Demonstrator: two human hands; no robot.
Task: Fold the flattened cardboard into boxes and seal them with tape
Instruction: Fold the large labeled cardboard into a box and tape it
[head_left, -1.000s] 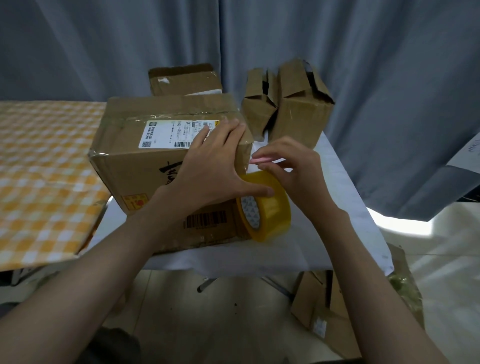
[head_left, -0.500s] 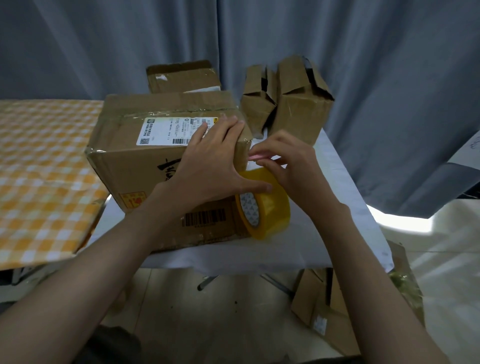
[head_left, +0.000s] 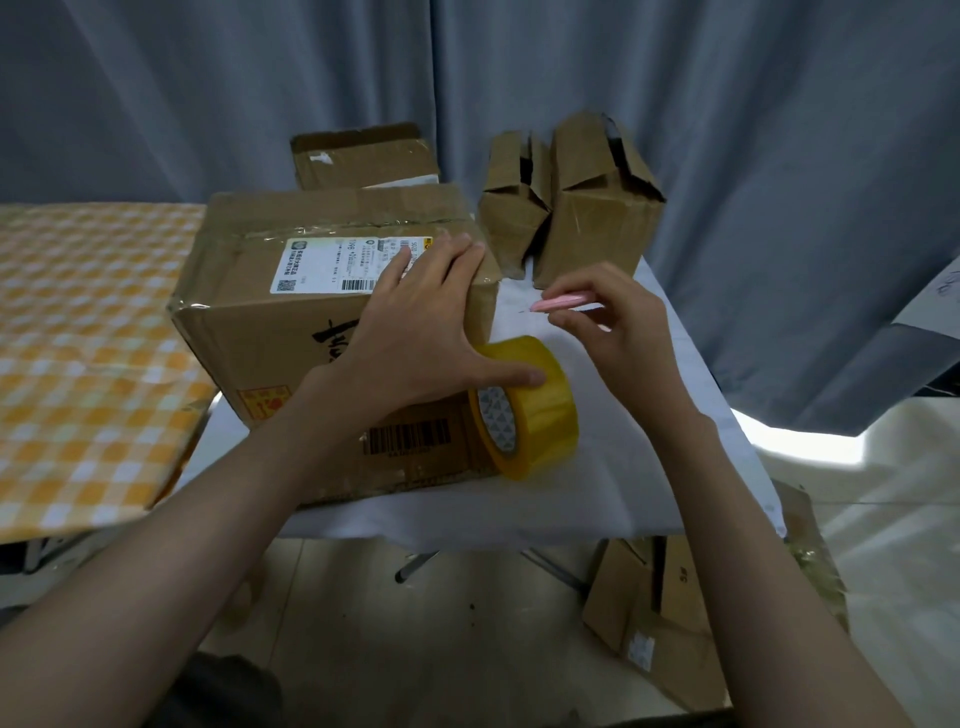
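Observation:
A large brown cardboard box (head_left: 270, 332) with a white shipping label lies on the white table (head_left: 597, 488). My left hand (head_left: 415, 332) lies spread over the box's right corner, fingers straight on top and thumb pressing the yellow tape roll (head_left: 530, 410) that stands on edge against the box's right side. My right hand (head_left: 613, 327) hovers right of the box and above the roll, pinching a small pink cutter (head_left: 563, 302) whose tip points left.
Three smaller folded boxes stand at the table's back: one (head_left: 363, 156) behind the big box, two (head_left: 597, 208) to its right. A yellow checked tablecloth (head_left: 78, 338) covers the left table. Flattened cardboard (head_left: 654, 613) lies on the floor. A grey curtain hangs behind.
My right hand has lifted up and to the right, away from the tape roll, with the pink cutter now plainly showing. My left hand stays on the box and roll.

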